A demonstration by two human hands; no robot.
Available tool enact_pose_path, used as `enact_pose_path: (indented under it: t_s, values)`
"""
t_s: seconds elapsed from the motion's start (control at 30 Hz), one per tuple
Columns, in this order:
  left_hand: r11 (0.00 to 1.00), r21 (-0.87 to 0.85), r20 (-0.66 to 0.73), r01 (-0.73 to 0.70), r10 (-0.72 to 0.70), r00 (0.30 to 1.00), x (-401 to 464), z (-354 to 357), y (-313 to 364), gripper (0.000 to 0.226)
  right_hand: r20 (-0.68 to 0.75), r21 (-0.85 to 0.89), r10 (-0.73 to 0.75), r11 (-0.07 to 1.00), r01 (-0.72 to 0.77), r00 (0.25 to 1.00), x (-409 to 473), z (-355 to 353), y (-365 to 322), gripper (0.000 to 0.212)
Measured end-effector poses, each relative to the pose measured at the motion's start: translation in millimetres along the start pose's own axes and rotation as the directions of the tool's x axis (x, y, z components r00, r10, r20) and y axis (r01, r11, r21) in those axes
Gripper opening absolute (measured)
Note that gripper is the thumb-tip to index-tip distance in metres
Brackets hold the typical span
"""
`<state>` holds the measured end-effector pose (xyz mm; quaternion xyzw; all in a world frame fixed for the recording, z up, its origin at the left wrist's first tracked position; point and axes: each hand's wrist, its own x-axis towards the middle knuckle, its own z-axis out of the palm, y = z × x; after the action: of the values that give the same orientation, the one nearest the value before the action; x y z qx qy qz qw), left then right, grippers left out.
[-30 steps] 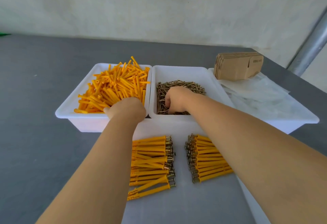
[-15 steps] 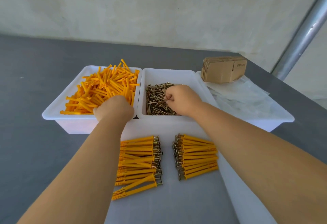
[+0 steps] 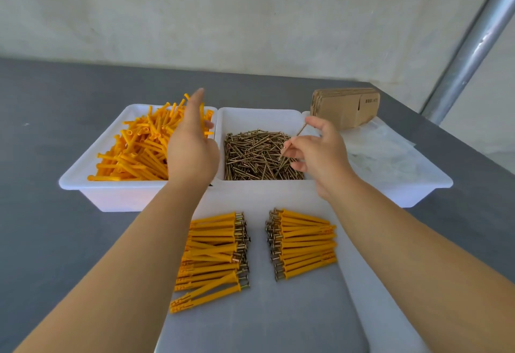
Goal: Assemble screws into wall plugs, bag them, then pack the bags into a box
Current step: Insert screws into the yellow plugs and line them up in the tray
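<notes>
Both hands have lifted out of the bins since half a second ago. I see the right hand (image 3: 317, 154) pinching a screw (image 3: 296, 138) above the screw bin (image 3: 259, 115); the left hand (image 3: 192, 146) is raised over the plug bin (image 3: 83, 168), holding a plug (image 3: 201, 113), grip partly hidden. Parts picked; I judge joining comes next. Two finished rows (image 3: 303, 244) lie on the board (image 3: 264, 324) below.

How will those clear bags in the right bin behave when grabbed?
The bags look thin and crumpled, so probably floppy and very light. They lie overlapped in the bin, so several may lift together. Glossy film may be slippery.
</notes>
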<state>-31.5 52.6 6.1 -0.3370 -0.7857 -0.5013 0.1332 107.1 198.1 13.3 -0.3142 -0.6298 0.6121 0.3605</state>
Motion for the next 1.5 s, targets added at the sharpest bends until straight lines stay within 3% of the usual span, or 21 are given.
enact_pose_path:
  t_s: [0.2,0.37,0.47,0.63,0.77,1.07,1.2,1.27,1.33,1.4,1.5]
  values:
    - [0.978,-0.19,0.343,-0.085,0.147,0.928,-26,9,27,0.02,-0.043,0.161,0.009,0.987,-0.002,0.999,-16,-6,4,0.039]
    - [0.978,-0.209,0.53,-0.017,0.129,0.838,-39,20,29,0.014,-0.048,0.116,-0.107,0.987,0.112,0.993,-17,-9,6,0.043]
    - [0.973,-0.232,0.503,0.012,0.11,0.858,-38,20,27,0.013,0.061,-0.059,-0.211,0.975,0.214,0.976,-15,-14,8,0.05]
    - [0.977,-0.209,0.358,0.037,0.042,0.933,-33,14,22,0.013,0.357,-0.438,-0.302,0.782,0.444,0.884,-19,-14,11,0.041]
    - [0.987,-0.155,0.327,0.047,0.007,0.945,-30,12,19,0.011,0.363,-0.505,-0.34,0.711,0.49,0.868,-22,-14,10,0.033]
    - [0.984,-0.181,0.415,0.002,0.074,0.907,-32,13,21,0.015,0.41,-0.494,-0.363,0.683,0.538,0.837,-28,-10,5,0.031]
    - [0.955,-0.295,0.468,0.005,0.14,0.873,-39,16,29,0.019,0.434,-0.225,-0.242,0.904,0.365,0.868,-37,1,0,0.042]
    - [0.952,-0.304,0.468,-0.021,0.168,0.868,-44,19,33,0.023,0.467,-0.087,-0.182,0.964,0.249,0.865,-37,7,-4,0.049]
    - [0.94,-0.341,0.461,-0.002,0.169,0.871,-45,21,36,0.033,0.365,0.039,-0.179,0.983,0.178,0.913,-32,5,-8,0.046]
    - [0.926,-0.378,0.454,0.024,0.163,0.876,-44,21,36,0.038,0.181,0.056,-0.179,0.984,0.172,0.967,-26,-6,-10,0.045]
    - [0.925,-0.379,0.484,0.027,0.173,0.858,-45,21,37,0.024,-0.031,0.02,-0.146,0.989,0.147,0.989,-18,-23,-4,0.039]
